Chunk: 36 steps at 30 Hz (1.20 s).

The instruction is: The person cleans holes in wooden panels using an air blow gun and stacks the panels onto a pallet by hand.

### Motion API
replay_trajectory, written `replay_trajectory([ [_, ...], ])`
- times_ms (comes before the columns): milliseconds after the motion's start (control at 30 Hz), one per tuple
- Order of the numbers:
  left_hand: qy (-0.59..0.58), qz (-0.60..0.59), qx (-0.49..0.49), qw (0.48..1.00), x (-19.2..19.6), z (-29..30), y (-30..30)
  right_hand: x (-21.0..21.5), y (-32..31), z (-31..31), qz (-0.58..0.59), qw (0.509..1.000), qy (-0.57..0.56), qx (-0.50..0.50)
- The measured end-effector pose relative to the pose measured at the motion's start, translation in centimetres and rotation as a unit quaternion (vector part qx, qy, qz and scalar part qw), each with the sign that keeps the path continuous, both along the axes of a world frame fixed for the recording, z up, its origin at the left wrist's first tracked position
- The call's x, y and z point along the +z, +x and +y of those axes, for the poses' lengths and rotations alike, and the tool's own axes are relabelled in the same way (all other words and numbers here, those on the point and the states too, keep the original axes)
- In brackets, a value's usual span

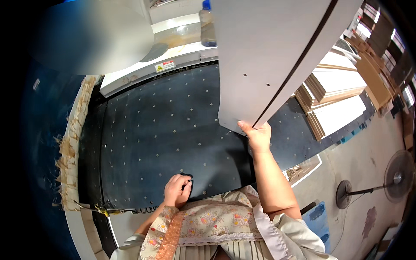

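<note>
A tall white panel (255, 52) with a dark groove along its length and two small holes stands tilted above the table. My right hand (260, 136) grips its lower end, the thumb on the white face and the fingers out of sight behind the edge. Under it spreads a dark worktable (143, 130) dotted with small round studs. By the near edge of that table, my left hand (177, 190) rests with its fingers curled in. Whether anything small is inside those fingers is hidden.
White boards (333, 86) lie stacked on the table's right part. Behind the table runs a white machine housing (160, 65) with a blue-capped bottle (208, 26) on it. A blurred rounded shape (91, 37) fills the upper left. A fan (396, 177) stands on the floor at right.
</note>
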<state>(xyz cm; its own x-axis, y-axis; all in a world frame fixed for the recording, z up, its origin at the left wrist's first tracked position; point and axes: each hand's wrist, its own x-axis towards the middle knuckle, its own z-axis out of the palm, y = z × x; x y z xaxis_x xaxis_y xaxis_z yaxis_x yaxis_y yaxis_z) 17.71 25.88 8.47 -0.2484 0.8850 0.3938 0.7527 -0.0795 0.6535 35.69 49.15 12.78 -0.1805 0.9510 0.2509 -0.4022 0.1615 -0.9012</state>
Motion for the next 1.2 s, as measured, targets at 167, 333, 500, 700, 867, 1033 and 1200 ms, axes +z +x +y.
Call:
replay_trajectory([
  [167,-0.040,-0.050,-0.011,0.998,-0.7,-0.4,-0.8,3.3,1.7,0.9,0.047,0.992,0.095,-0.070],
  [333,-0.074,-0.037,0.013,0.996,-0.1,-0.2,-0.6,5.8,8.0,1.0,0.103,0.975,0.102,-0.168],
  [500,-0.030,0.013,-0.034,0.999,-0.9,0.3,-0.3,4.4,19.7,-2.2,0.130,0.932,0.152,-0.302],
  [700,-0.015,0.040,-0.196,0.980,-0.6,3.6,1.9,-4.1,33.8,-12.4,0.141,0.826,0.069,-0.541],
  [867,0.098,0.226,-0.458,0.854,0.6,9.8,9.6,-17.2,40.0,-24.7,0.115,0.615,-0.171,-0.761],
  [1033,-0.046,0.256,-0.648,0.716,0.7,12.4,19.8,-25.8,36.8,-34.8,0.222,0.505,-0.225,-0.803],
  [1200,-0.073,0.503,-0.673,0.538,-4.2,14.4,23.2,-32.9,31.7,-43.1,0.192,0.232,-0.516,-0.802],
])
